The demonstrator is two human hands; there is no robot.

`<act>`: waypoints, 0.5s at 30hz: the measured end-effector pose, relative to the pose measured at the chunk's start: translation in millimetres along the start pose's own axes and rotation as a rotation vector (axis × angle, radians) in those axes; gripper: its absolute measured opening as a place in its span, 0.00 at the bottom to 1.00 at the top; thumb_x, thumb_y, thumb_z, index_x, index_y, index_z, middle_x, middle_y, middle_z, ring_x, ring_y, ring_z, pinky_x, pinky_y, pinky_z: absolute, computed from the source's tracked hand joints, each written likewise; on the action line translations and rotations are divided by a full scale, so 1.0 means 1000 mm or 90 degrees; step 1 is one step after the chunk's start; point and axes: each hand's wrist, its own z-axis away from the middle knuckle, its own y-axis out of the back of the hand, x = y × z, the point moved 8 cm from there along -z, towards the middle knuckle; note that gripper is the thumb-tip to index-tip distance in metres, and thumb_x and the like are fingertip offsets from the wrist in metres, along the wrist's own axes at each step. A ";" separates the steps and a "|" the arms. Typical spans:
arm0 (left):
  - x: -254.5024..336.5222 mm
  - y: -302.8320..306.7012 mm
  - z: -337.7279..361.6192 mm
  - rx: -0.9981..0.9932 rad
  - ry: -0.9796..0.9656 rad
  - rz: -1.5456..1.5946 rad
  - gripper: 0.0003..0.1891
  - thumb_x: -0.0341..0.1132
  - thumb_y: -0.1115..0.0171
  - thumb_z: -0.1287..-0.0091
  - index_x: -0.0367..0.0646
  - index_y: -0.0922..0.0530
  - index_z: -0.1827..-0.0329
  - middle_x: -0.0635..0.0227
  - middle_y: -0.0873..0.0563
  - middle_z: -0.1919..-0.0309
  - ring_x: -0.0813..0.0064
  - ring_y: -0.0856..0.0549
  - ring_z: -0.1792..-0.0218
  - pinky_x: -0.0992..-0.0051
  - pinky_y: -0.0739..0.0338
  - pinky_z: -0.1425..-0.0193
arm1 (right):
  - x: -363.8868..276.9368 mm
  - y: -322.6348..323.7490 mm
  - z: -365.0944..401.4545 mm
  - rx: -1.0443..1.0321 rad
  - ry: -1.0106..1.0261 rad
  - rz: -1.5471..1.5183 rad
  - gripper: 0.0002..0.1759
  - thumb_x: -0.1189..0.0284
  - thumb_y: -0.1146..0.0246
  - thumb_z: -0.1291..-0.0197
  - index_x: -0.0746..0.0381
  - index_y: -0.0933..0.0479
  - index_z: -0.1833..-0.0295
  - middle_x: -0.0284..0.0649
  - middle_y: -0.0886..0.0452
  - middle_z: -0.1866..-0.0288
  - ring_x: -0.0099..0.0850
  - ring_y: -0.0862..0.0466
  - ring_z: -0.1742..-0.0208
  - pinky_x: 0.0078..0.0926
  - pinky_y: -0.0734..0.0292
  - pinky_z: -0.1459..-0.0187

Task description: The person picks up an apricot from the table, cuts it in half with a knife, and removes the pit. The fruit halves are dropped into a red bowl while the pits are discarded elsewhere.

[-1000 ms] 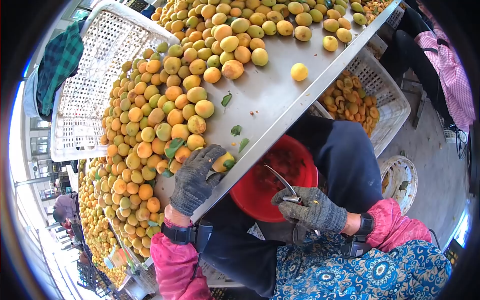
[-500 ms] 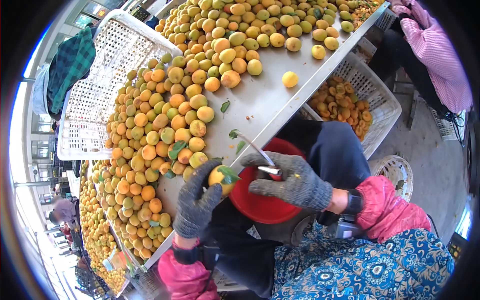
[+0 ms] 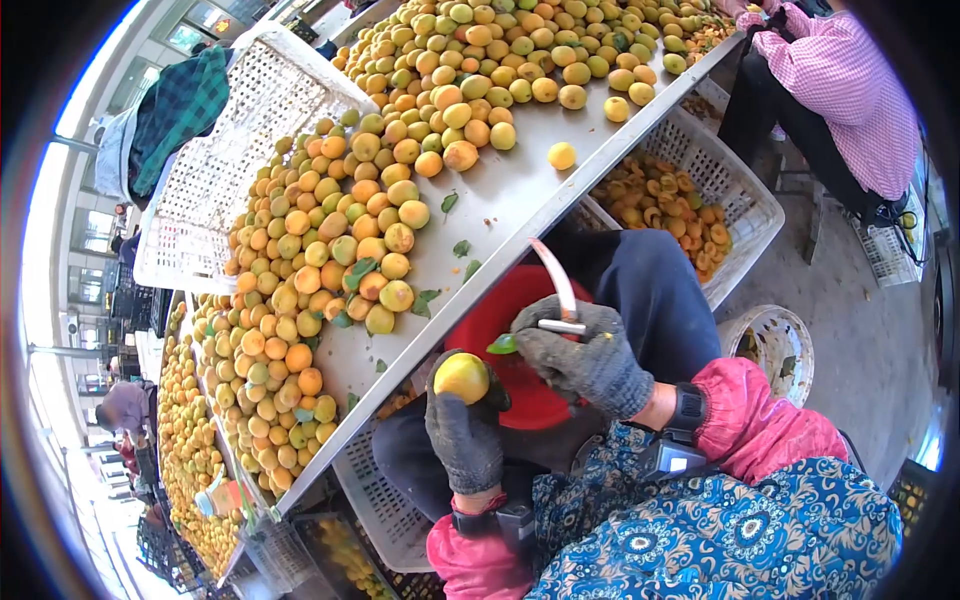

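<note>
My left hand (image 3: 465,445), in a grey knitted glove, has its fingers round a yellow apricot (image 3: 462,377). To its right, my gloved right hand (image 3: 590,358) is closed on a knife with a curved blade (image 3: 554,276) pointing up and away. A green leaf (image 3: 502,344) sticks out from the fingertips of that hand, apart from the apricot. Below both hands, between my knees, stands a red bucket (image 3: 492,318), partly hidden. Many apricots (image 3: 300,225) are heaped on the metal table (image 3: 500,222) in front, with loose leaves near its edge.
A white crate (image 3: 755,215) of halved apricots stands right of my knee, with a white bucket (image 3: 790,345) behind it. Another white crate (image 3: 215,170) leans over the heap at left. A person in a pink checked sleeve (image 3: 840,70) sits at upper right.
The apricot has come down and right with my left hand. My right hand has pulled away with the leaf, which was on the apricot before. The view has shifted slightly.
</note>
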 end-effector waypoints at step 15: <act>-0.023 -0.006 0.017 0.049 0.080 0.214 0.34 0.58 0.42 0.32 0.38 0.33 0.36 0.54 0.25 0.42 0.57 0.26 0.39 0.58 0.35 0.31 | 0.003 -0.015 0.027 -0.157 0.208 0.341 0.11 0.71 0.38 0.38 0.64 0.20 0.53 0.47 0.20 0.59 0.42 0.17 0.64 0.35 0.23 0.70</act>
